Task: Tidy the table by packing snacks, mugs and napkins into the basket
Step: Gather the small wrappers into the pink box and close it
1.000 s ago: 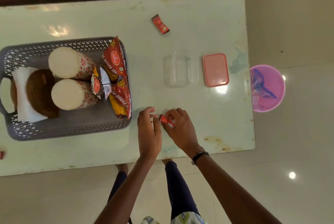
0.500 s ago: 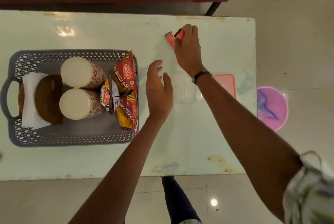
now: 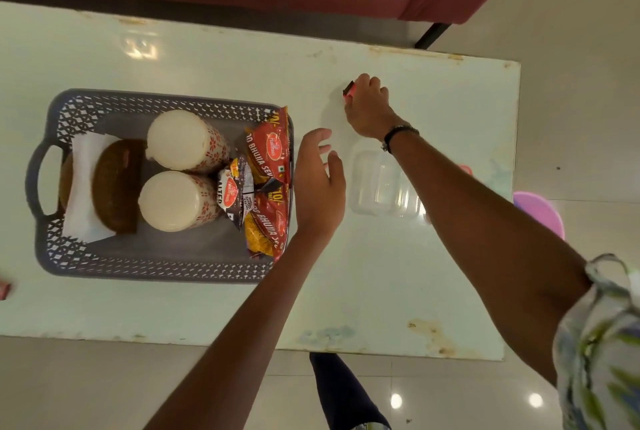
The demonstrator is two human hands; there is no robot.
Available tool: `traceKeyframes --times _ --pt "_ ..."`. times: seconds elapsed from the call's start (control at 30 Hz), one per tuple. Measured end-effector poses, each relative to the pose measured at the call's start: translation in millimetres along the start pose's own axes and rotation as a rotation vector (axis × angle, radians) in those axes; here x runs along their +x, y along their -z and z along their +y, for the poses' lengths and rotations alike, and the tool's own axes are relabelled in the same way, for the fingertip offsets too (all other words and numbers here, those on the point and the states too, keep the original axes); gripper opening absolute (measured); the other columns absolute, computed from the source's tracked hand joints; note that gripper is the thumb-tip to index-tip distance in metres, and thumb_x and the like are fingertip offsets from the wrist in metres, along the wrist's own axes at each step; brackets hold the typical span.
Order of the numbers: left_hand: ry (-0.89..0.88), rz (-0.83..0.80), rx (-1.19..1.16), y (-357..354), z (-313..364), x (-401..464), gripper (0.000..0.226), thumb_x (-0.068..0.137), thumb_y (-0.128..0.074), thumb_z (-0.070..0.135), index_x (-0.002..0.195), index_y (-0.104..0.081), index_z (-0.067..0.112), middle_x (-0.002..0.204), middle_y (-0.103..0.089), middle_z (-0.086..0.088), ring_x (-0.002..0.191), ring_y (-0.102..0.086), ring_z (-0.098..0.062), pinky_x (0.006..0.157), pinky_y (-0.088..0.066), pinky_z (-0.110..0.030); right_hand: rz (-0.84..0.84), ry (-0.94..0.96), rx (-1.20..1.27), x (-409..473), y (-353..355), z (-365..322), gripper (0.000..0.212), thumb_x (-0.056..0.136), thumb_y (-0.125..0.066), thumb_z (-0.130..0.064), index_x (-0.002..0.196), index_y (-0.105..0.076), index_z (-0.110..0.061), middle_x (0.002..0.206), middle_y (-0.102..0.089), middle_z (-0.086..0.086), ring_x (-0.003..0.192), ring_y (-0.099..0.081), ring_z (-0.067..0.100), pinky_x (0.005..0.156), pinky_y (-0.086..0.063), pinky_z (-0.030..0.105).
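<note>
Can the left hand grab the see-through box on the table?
Probably yes. The left hand hovers open right beside the clear box, with bare table between; only the right forearm crosses its far side.

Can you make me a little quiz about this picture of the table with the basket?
1. True or false: the two mugs lie inside the basket.
2. What is the right hand holding? A) a small red packet B) a napkin C) a mug
3. Fill in: the left hand hovers open between the basket and the clear plastic ____.

Key: 1 true. 2 A, the small red packet. 3 box.
</note>
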State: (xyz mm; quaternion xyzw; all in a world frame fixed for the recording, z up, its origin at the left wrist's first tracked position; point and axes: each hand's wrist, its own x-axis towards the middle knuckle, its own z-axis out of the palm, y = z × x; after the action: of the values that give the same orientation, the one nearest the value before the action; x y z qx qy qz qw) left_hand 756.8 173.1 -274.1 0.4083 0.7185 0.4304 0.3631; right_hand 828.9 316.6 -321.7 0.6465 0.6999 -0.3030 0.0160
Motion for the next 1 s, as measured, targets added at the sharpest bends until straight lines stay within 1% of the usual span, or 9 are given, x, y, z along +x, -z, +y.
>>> traceKeyframes --times 0.17,0.27,0.33,0.4,0.5,0.67,0.77,0.9,1.0 --pt "0.043 -0.085 0.017 9.7 1.0 -11.0 0.027 0.092 -0.045 0.004 0.118 -0.052 0.008 0.120 -0.059 -0.003 0.107 -0.058 -0.014 0.083 -0.051 -0.024 0.106 -0.056 0.449 -49.4 31.8 10.1 0.009 0.098 -0.045 -0.019 0.091 -0.046 -0.013 0.091 -0.045 0.001 0.079 -0.043 0.010 0.067 -0.040 0.018" --pt "0.074 -0.135 -0.011 5.2 0.8 -19.3 0.024 0.092 -0.046 0.002 0.114 -0.053 0.009 0.118 -0.060 -0.001 0.103 -0.059 -0.014 0.081 -0.049 -0.022 0.132 -0.088 0.524 -102.6 32.0 30.5 0.029 0.096 -0.049 -0.016 0.072 -0.035 -0.025 0.079 -0.044 -0.002 0.079 -0.050 0.019 0.081 -0.049 0.034" --pt "0.068 -0.178 -0.005 -0.9 2.0 -24.5 0.023 0.092 -0.047 0.002 0.113 -0.053 0.009 0.117 -0.060 -0.001 0.101 -0.059 -0.012 0.080 -0.047 -0.015 0.088 -0.152 0.503 -126.3 26.0 42.6 0.015 0.095 -0.048 -0.018 0.082 -0.046 -0.013 0.091 -0.055 0.012 0.092 -0.057 0.029 0.084 -0.048 0.039" --pt "0.072 -0.208 0.010 -6.4 2.3 -28.8 0.023 0.092 -0.047 0.002 0.112 -0.053 0.009 0.117 -0.061 -0.002 0.101 -0.059 -0.012 0.081 -0.045 -0.011 0.125 -0.203 0.457 -138.3 23.0 50.9 0.019 0.096 -0.045 -0.017 0.096 -0.051 0.001 0.099 -0.061 0.019 0.089 -0.056 0.031 0.074 -0.044 0.033" --pt "0.101 -0.216 0.012 -10.4 2.1 -33.0 0.023 0.091 -0.047 0.002 0.111 -0.053 0.009 0.117 -0.062 -0.004 0.102 -0.059 -0.014 0.081 -0.045 -0.008 0.248 -0.209 0.433 -149.2 29.3 55.0 0.020 0.094 -0.050 -0.016 0.101 -0.057 0.001 0.099 -0.065 0.018 0.083 -0.057 0.029 0.076 -0.048 0.036" --pt "0.109 -0.183 -0.033 -2.1 0.7 -38.3 0.022 0.090 -0.046 0.001 0.109 -0.053 0.010 0.114 -0.063 -0.004 0.101 -0.061 -0.017 0.089 -0.052 -0.031 0.168 -0.216 0.330 -164.3 33.5 46.0 0.041 0.092 -0.058 -0.019 0.130 -0.048 -0.010 0.131 -0.052 0.008 0.117 -0.053 0.022 0.096 -0.042 0.027" --pt "0.100 -0.146 -0.095 15.6 -0.7 -39.5 0.022 0.089 -0.044 0.004 0.107 -0.053 0.012 0.111 -0.064 -0.005 0.101 -0.063 -0.020 0.088 -0.054 -0.042 0.274 -0.170 0.366 -175.9 35.6 25.8 0.037 0.093 -0.054 -0.012 0.129 -0.049 -0.010 0.130 -0.053 0.007 0.114 -0.056 0.019 0.087 -0.041 0.019" --pt "0.092 -0.063 -0.163 62.6 -3.4 -40.5 0.023 0.087 -0.043 0.012 0.108 -0.054 0.010 0.106 -0.066 -0.006 0.098 -0.063 -0.020 0.087 -0.054 -0.042 0.268 -0.017 0.460 -187.5 20.2 -28.3 0.031 0.092 -0.053 -0.004 0.123 -0.054 -0.009 0.122 -0.058 0.007 0.107 -0.060 0.017 0.076 -0.044 0.006" --pt "0.044 0.029 -0.144 116.0 -17.6 -40.2 0.020 0.091 -0.047 0.008 0.109 -0.055 0.007 0.104 -0.067 -0.006 0.097 -0.064 -0.018 0.087 -0.053 -0.040 0.206 0.122 0.489 -190.6 -2.2 -89.8 0.030 0.092 -0.053 -0.005 0.122 -0.054 -0.008 0.121 -0.059 0.006 0.104 -0.061 0.016 0.081 -0.049 0.013"
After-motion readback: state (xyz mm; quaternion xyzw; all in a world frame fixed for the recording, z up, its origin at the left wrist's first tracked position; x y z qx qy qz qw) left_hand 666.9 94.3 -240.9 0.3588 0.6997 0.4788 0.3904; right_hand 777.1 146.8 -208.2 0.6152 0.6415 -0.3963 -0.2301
